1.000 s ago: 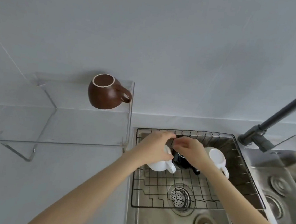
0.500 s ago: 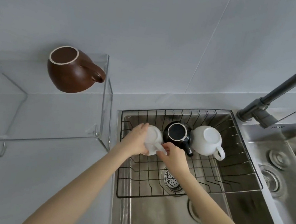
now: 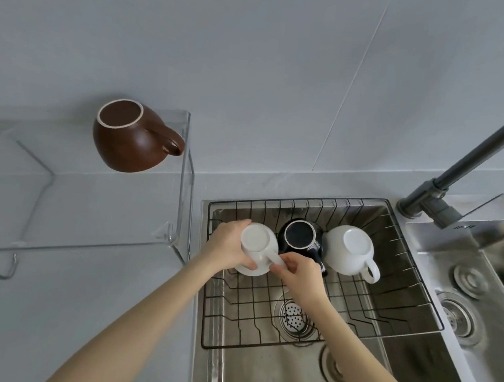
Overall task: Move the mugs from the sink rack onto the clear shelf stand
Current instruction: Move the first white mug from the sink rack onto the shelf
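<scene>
I am looking at the clear shelf stand (image 3: 95,206), lying up and to the left of the sink rack (image 3: 387,302), brown mug (image 3: 132,139) on top. My left hand (image 3: 228,244) is wrapping the upturned white mug (image 3: 258,243) at the rack's left end; my right hand (image 3: 301,272) is pinching its handle. The left is nearer the stand.

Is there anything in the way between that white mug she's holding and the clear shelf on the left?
Nothing visible blocks it. Both hands hold the white mug at the rack's left end, next to the clear shelf. The brown mug stands on the shelf's back right part; the part left of it looks free.
</scene>
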Tool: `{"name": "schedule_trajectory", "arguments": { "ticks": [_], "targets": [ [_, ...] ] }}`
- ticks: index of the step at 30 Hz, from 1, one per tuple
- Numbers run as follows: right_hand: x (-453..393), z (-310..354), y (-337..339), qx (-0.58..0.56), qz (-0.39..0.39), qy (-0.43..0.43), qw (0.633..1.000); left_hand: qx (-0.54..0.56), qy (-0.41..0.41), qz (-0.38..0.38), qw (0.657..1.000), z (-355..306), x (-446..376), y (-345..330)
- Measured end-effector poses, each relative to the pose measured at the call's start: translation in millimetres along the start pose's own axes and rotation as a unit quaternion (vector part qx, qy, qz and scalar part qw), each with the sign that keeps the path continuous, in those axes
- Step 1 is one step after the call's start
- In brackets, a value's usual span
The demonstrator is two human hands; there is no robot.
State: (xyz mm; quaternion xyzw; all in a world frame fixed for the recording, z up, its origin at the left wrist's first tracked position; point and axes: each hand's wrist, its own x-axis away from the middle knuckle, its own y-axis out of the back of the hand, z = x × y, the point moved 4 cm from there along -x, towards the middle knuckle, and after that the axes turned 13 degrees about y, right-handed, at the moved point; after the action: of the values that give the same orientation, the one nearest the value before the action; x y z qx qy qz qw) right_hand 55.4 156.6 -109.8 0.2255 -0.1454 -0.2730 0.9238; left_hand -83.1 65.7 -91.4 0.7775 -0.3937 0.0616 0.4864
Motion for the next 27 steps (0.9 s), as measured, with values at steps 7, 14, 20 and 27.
{"name": "schedule_trajectory", "arguments": {
  "ticks": [7, 14, 20, 27],
  "targets": [
    [-0.4, 42.5, 26.6, -0.018, -0.033, 0.057, 0.998, 0.02, -0.051, -0.065, 0.996, -26.7, 28.9, 43.7],
    [5.3, 115.7, 54.4, -0.031, -0.061, 0.15, 0.986, 0.048, -0.094, -0.148, 0.983, -52.2, 78.1, 108.5],
    [11.9, 185.4, 51.1, -0.028, -0.053, 0.223, 0.973, 0.063, -0.113, -0.221, 0.967, -45.9, 119.4, 171.2],
    [13.3, 235.5, 11.5, -0.038, -0.016, 0.262, 0.964, 0.07, -0.093, -0.256, 0.96, -5.3, 146.6, 217.6]
  ]
}}
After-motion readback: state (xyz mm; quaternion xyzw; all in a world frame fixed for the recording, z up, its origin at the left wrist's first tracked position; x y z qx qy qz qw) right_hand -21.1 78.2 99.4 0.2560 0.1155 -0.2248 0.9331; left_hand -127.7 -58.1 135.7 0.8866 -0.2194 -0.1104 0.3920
